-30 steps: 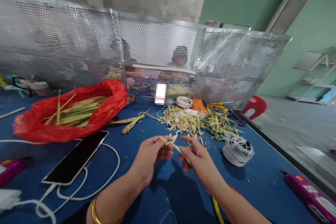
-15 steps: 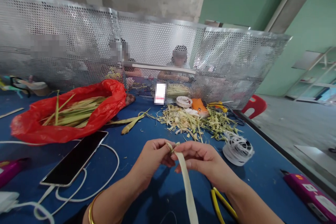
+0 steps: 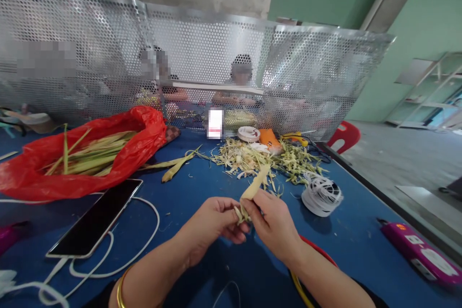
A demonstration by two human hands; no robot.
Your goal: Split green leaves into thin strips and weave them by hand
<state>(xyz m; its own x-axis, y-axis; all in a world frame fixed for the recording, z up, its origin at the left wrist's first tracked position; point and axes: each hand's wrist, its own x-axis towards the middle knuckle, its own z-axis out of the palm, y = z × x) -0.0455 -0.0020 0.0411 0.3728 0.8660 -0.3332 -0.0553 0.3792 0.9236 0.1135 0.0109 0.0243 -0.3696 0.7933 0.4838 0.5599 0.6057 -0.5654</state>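
Observation:
In front of me my left hand point(image 3: 218, 219) is closed, its thumb and fingers pinching a small folded, knotted piece point(image 3: 241, 215) of pale dried leaf. My right hand point(image 3: 273, 217) grips the base of a broad leaf strip point(image 3: 257, 183) that comes out of this piece. The strip's free end points up and away from me. Both hands meet at the folded part, so its far side is hidden by fingers. Beyond them lies a heap of leaf scraps point(image 3: 238, 156) on the blue table point(image 3: 195, 187).
To the left are a red plastic bag point(image 3: 83, 183) of long leaves and a phone point(image 3: 97, 221) with a white cable. On the right sit a white tape roll point(image 3: 321, 197) and a purple tool point(image 3: 420, 252). A perforated metal screen point(image 3: 202, 43) stands behind, people beyond it.
The leaf strip hung down toward me and now stands up and away. My right hand has shifted its grip to the strip's base. The view has moved slightly.

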